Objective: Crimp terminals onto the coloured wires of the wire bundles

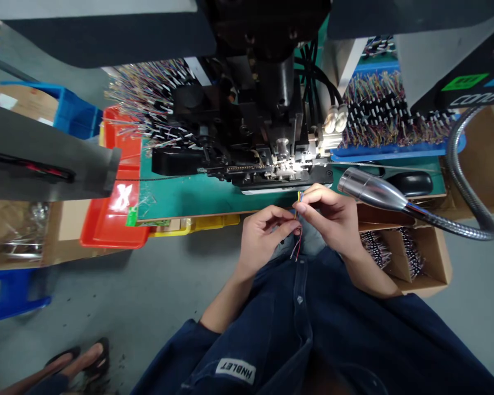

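Wires (299, 196), thin and multicoloured, are pinched between the fingertips of both the left hand (267, 235) and the right hand (332, 217), just off the smooth green bench's (181, 198) near edge, loose ends dangling above a dark blue buttoned shirt (247, 323). Beyond stands a black metal machine (280, 82); at right, a ribbed silver gooseneck lamp (368, 189) bends near a blue plastic tray (399, 151).

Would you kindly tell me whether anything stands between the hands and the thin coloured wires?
Nothing visible does: the left hand and right hand both pinch the thin coloured wires directly.
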The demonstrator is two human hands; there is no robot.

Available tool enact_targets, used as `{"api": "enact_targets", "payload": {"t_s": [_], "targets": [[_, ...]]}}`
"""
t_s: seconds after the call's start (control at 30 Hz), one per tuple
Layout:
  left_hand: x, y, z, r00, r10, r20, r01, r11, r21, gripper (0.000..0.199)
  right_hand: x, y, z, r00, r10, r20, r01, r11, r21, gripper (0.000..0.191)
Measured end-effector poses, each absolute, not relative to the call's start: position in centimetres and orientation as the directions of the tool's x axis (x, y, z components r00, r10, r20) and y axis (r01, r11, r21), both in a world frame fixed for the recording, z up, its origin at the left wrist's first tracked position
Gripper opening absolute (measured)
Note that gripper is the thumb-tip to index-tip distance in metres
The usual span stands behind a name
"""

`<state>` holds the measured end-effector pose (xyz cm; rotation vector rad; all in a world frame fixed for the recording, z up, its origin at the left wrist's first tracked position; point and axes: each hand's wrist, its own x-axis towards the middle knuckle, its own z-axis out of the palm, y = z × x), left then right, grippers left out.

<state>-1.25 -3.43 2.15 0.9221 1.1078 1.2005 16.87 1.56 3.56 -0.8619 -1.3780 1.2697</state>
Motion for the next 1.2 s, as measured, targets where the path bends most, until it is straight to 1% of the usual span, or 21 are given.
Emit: {"api": "enact_targets", "payload": {"t_s": [0.17, 0.27, 0.37, 0.5, 0.57, 0.67, 0.7, 0.77, 0.83, 0.9, 0.97, 1.07, 1.13, 1.2], "targets": [[-1.1, -3.0, 1.6, -0.032, 0.984, -0.177, -0.319, 0.157, 0.934, 0.034, 17.1, 1.2, 3.4, -0.244, 0.949, 0.200, -0.109, 0.178, -0.978, 0.008], [-1.2, -2.9, 1.2, -0.033, 0.984, -0.176, -0.321, 0.156, 0.934, 0.037, 17.1, 0.9, 3.6, -0.249, 0.951, 0.183, -0.073, 0.170, -0.983, 0.015], [-1.4, -3.0, 1.0, -0.007, 0.988, -0.155, -0.335, 0.144, 0.931, 0.034, 16.9, 0.9, 3.8, -0.231, 0.956, 0.181, -0.052, 0.173, -0.984, 0.024], [-1.6, -3.1, 1.2, 0.050, 0.990, -0.131, -0.297, 0.140, 0.945, 0.031, 16.4, 1.3, 3.8, -0.222, 0.957, 0.189, -0.060, 0.180, -0.982, 0.026], [-1.6, -3.2, 1.1, 0.053, 0.992, -0.115, -0.280, 0.126, 0.952, 0.032, 16.2, 1.6, 3.6, -0.166, 0.962, 0.216, -0.083, 0.204, -0.975, 0.023], [-1.6, -3.5, 0.8, 0.009, 0.995, -0.100, -0.317, 0.098, 0.943, 0.032, 16.3, 1.9, 3.3, -0.094, 0.969, 0.227, -0.128, 0.215, -0.968, 0.009], [-1.6, -3.6, 0.7, -0.003, 0.994, -0.108, -0.334, 0.101, 0.937, 0.031, 16.4, 1.9, 3.2, -0.105, 0.971, 0.214, -0.135, 0.199, -0.971, 0.008], [-1.6, -3.6, 0.6, -0.004, 0.991, -0.133, -0.353, 0.123, 0.927, 0.030, 16.6, 1.7, 3.1, -0.185, 0.966, 0.182, -0.136, 0.158, -0.978, 0.013], [-1.5, -3.6, 0.6, 0.011, 0.988, -0.152, -0.351, 0.146, 0.925, 0.034, 16.6, 1.6, 3.2, -0.279, 0.949, 0.149, -0.124, 0.118, -0.985, 0.015], [-1.6, -3.5, 0.8, 0.021, 0.989, -0.149, -0.334, 0.148, 0.931, 0.039, 16.4, 1.5, 3.5, -0.335, 0.933, 0.135, -0.098, 0.108, -0.989, 0.018], [-1.6, -3.4, 1.1, 0.022, 0.991, -0.131, -0.313, 0.131, 0.941, 0.041, 16.1, 1.7, 3.8, -0.331, 0.932, 0.149, -0.065, 0.135, -0.989, 0.023], [-1.9, -3.6, 1.4, 0.033, 0.995, -0.098, -0.281, 0.103, 0.954, 0.037, 15.8, 2.3, 4.2, -0.256, 0.944, 0.209, -0.051, 0.203, -0.978, 0.022], [-2.1, -3.7, 1.4, 0.047, 0.995, -0.087, -0.254, 0.096, 0.962, 0.033, 15.7, 2.6, 4.3, -0.222, 0.952, 0.212, -0.043, 0.207, -0.977, 0.021], [-2.3, -3.7, 1.4, 0.056, 0.995, -0.080, -0.223, 0.091, 0.971, 0.029, 15.5, 2.8, 4.3, -0.238, 0.951, 0.200, -0.034, 0.198, -0.980, 0.024]]}}
